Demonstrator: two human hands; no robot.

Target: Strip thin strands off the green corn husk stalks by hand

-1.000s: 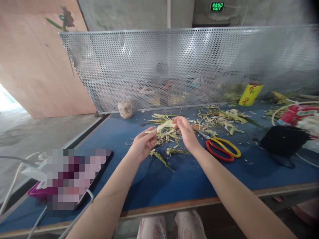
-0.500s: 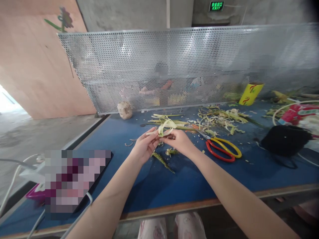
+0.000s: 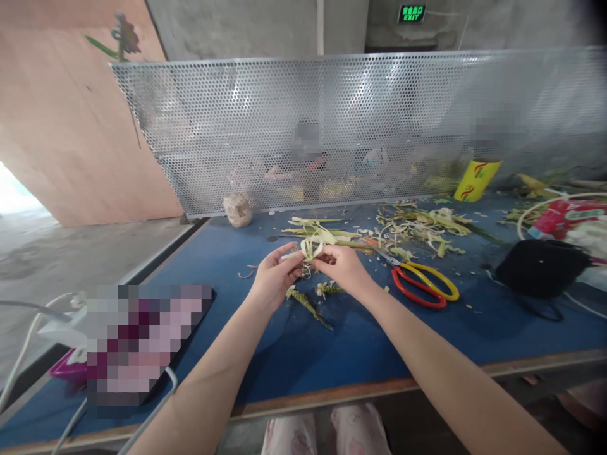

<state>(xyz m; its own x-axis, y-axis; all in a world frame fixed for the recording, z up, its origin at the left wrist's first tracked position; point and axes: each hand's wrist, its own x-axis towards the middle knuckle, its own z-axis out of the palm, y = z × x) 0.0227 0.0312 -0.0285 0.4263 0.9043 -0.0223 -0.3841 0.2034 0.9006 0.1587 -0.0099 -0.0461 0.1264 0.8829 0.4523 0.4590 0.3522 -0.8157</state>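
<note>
Near the table's middle, my left hand (image 3: 277, 275) pinches pale green plant strips (image 3: 312, 248), its thumb and fingers closed on them. My right hand (image 3: 345, 270) grips the same strips from the other side, fingertips curled and partly hidden. Loops of the strips stick up between the two hands. Just below them lie a green, braided-looking plant piece (image 3: 309, 306) with a pointed end and a shorter similar piece (image 3: 328, 289). Long green stalks (image 3: 322, 230) rest behind the hands. Scissors (image 3: 420, 278) with one red and one yellow handle lie right of my right hand.
Plant scraps (image 3: 427, 227) are heaped at the back right beside a yellow roll (image 3: 478, 180). A black pouch (image 3: 543, 265) lies at the right. A blurred-out tablet-like device (image 3: 152, 341) with cables is at the left. A perforated metal screen (image 3: 265, 126) closes the back edge.
The looped strips between my hands have shifted and spread a little. Both hands stay in nearly the same place, still closed on the strips.
</note>
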